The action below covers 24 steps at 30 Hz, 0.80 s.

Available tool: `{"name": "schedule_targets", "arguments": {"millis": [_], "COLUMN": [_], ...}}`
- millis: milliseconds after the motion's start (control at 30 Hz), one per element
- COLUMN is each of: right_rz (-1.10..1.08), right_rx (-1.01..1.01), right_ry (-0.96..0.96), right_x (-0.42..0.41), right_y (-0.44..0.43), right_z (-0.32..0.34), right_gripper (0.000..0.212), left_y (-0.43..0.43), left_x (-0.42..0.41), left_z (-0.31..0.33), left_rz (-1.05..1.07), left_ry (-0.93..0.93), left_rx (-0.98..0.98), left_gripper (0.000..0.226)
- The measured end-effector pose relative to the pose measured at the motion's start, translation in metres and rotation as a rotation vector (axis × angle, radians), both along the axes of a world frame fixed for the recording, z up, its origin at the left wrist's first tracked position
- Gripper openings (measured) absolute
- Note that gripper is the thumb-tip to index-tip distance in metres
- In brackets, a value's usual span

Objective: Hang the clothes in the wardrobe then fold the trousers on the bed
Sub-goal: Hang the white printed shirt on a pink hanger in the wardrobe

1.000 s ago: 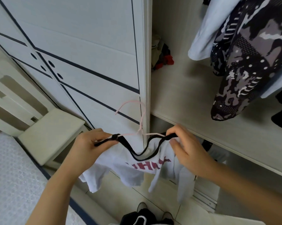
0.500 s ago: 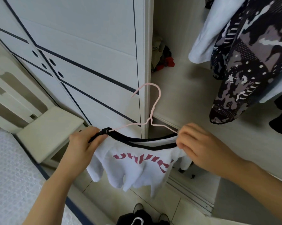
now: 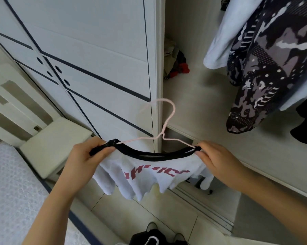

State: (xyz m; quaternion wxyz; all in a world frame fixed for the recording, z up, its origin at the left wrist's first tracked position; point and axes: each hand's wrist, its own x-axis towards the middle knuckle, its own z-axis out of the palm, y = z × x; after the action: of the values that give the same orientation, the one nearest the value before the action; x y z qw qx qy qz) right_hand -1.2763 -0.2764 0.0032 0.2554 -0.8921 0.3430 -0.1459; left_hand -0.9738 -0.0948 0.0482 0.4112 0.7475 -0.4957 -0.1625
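The white shirt (image 3: 149, 177), on the pink hanger (image 3: 174, 110), spans the lower centre from left to right. The left hand (image 3: 89, 156) and right hand (image 3: 214, 160) pinch its ends; the wardrobe (image 3: 202, 103) opens at upper right, nearer the right hand.

Red lettering on the white shirt (image 3: 149, 175) is bunching unreadably. Both ends of the pink hanger (image 3: 174, 108) are hiding inside the black collar (image 3: 152, 154). The patterned garment (image 3: 266, 71) is running past the top edge, a dark item (image 3: 138, 238) past the bottom.
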Motion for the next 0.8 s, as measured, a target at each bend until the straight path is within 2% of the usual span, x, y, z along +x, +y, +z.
{"name": "schedule_targets", "arguments": {"millis": [67,133,267,367,433,500,567,700,800], "right_rz": [-0.011,0.010,0.016,-0.033,-0.044,-0.016,0.005,0.072,0.049], "right_rx": [0.125,0.081,-0.016,-0.030,-0.065,-0.142,-0.125,-0.003,0.210], "right_ry": [-0.086,-0.137,-0.180,-0.167,-0.181,-0.186,-0.192,-0.180,-0.169], "right_x": [0.003,0.007,0.007,0.000,-0.004,-0.009,-0.016,-0.031,-0.040], "right_y": [0.007,0.013,0.013,0.010,0.010,0.008,0.006,0.006,0.001], "right_z": [0.001,0.005,0.011,0.013,0.015,0.018,0.025,0.043,0.056], "right_gripper": [0.034,0.049,0.055,0.070,0.073,0.058,0.038,0.028,0.019], "left_y": [0.001,-0.001,-0.007,-0.006,-0.006,-0.008,-0.011,-0.017,-0.025], "left_x": [0.001,-0.001,-0.004,-0.004,-0.008,-0.013,-0.015,-0.014,-0.016], "left_z": [0.001,0.005,0.005,-0.001,-0.003,-0.001,0.003,0.010,0.015], "left_rz": [0.017,-0.003,-0.043,0.053,0.106,0.134,0.143,0.132,0.144], "left_ry": [-0.002,-0.045,-0.151,-0.123,-0.055,-0.015,-0.015,-0.024,-0.034], "left_rx": [-0.002,-0.011,-0.042,-0.062,-0.074,-0.084,-0.093,-0.114,-0.135], "left_gripper": [0.017,0.014,0.010,0.011,0.012,0.013,0.016,0.020,0.017]}}
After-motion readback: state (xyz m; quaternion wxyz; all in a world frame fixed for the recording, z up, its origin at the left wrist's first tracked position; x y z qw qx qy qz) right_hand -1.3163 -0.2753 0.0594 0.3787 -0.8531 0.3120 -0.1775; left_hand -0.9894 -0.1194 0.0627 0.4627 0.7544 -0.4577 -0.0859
